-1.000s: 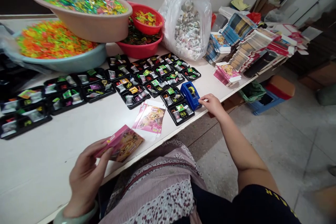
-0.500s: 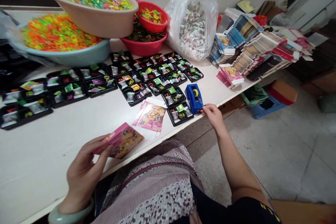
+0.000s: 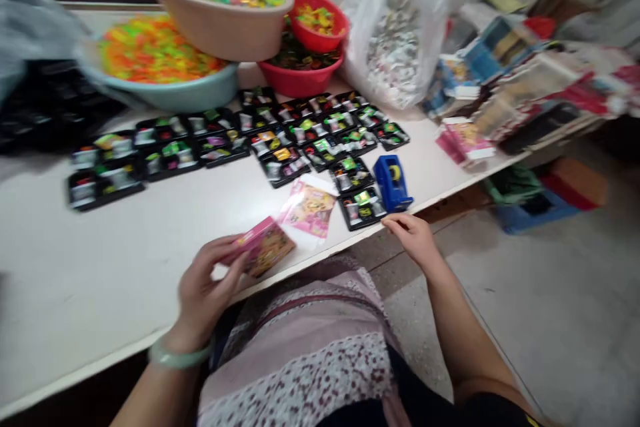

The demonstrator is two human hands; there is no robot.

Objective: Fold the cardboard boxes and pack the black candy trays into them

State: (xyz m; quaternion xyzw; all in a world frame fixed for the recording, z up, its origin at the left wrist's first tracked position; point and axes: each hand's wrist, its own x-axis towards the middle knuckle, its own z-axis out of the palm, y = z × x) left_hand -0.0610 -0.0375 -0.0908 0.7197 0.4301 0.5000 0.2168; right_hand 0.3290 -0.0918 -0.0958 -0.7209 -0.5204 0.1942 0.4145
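Observation:
My left hand (image 3: 207, 283) grips a small pink printed box (image 3: 267, 247) between thumb and fingers, just above the table's front edge. Thumb and fingertips pressed together, my right hand (image 3: 413, 237) is beside the front corner of a black tray; anything in that pinch is too small to make out. Just behind it stands a blue tape dispenser (image 3: 393, 183) with a yellow roll. Flat pink printed cards (image 3: 311, 208) lie between the held box and the nearest filled black tray (image 3: 363, 208).
Rows of filled black trays (image 3: 173, 159) cross the white table (image 3: 100, 293). Behind them are a blue basin (image 3: 165, 90), a beige basin (image 3: 230, 27), red basins (image 3: 305, 79) and a plastic bag of small packets (image 3: 395, 53). Box stacks (image 3: 465, 140) stand at the right.
My right hand has drawn away from the tape dispenser toward the table edge, still pinched. My left hand still holds the box. The whole view has shifted.

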